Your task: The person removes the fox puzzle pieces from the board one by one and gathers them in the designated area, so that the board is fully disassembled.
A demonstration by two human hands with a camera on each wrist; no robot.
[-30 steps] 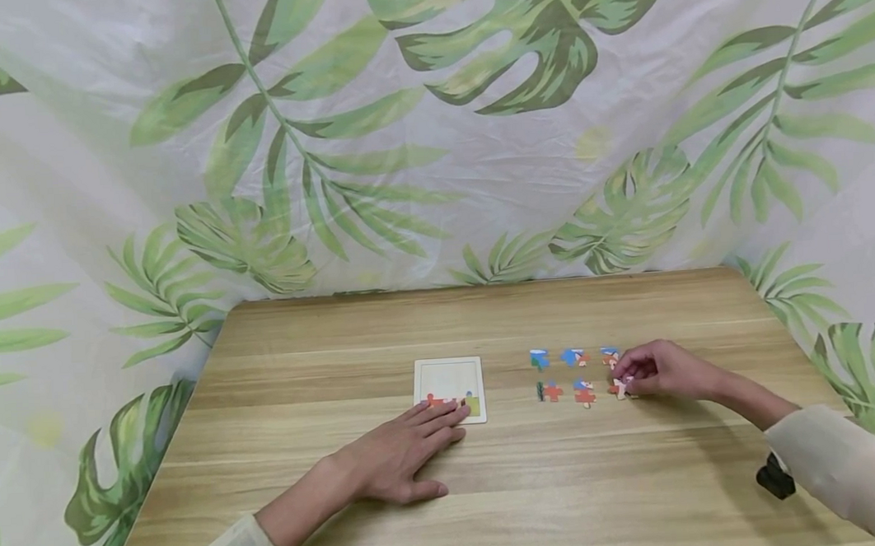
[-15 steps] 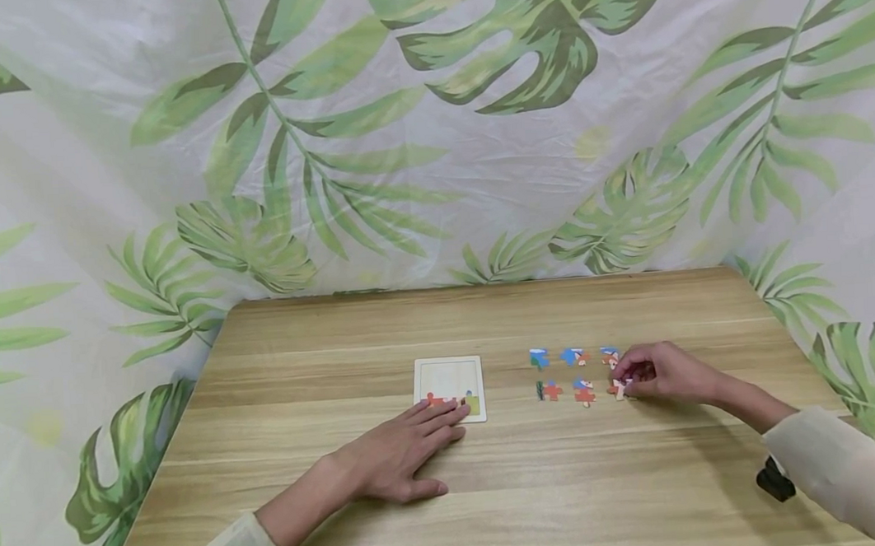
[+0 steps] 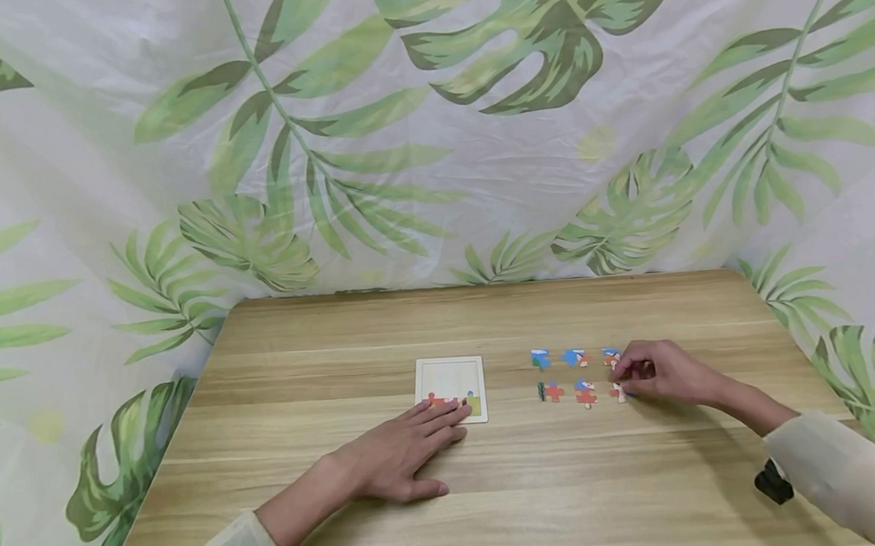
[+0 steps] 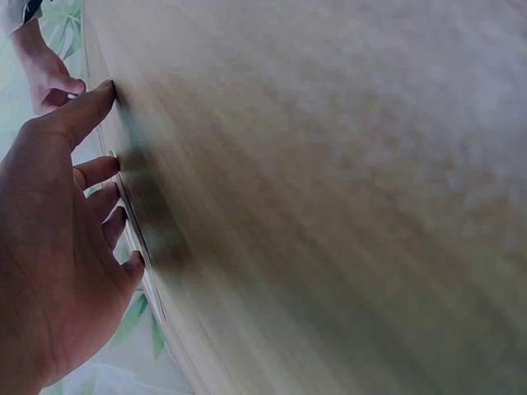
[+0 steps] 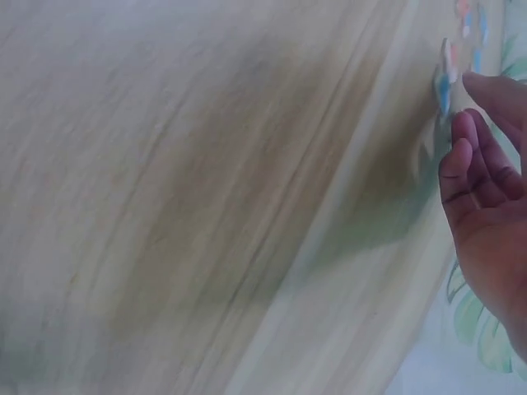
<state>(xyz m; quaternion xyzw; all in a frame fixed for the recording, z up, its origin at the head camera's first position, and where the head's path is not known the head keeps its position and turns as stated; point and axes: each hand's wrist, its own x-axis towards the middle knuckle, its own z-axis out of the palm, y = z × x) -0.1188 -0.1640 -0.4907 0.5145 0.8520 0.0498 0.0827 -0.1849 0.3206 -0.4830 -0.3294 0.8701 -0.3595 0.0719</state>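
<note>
In the head view my left hand (image 3: 406, 456) lies flat, fingers straight, over the lower edge of a square puzzle board (image 3: 449, 380). Red and yellow-green pieces show in the board's bottom row, partly hidden under the fingertips. To the right, my right hand (image 3: 665, 372) pinches a puzzle piece (image 3: 618, 392) between thumb and fingers. That piece (image 5: 445, 86) looks tilted off the tabletop in the right wrist view, with the fingertips close by it. In the left wrist view the left hand (image 4: 58, 239) touches the board's edge.
Several other pieces lie in two rows between board and right hand, among them a blue-green piece (image 3: 540, 359), a blue-and-white piece (image 3: 576, 357) and a red piece (image 3: 586, 394). The wooden table (image 3: 337, 344) meets a leaf-print cloth (image 3: 371, 144) behind.
The piece in my right fingers has turned slightly and shows a narrower face. My left hand stays in place on the board.
</note>
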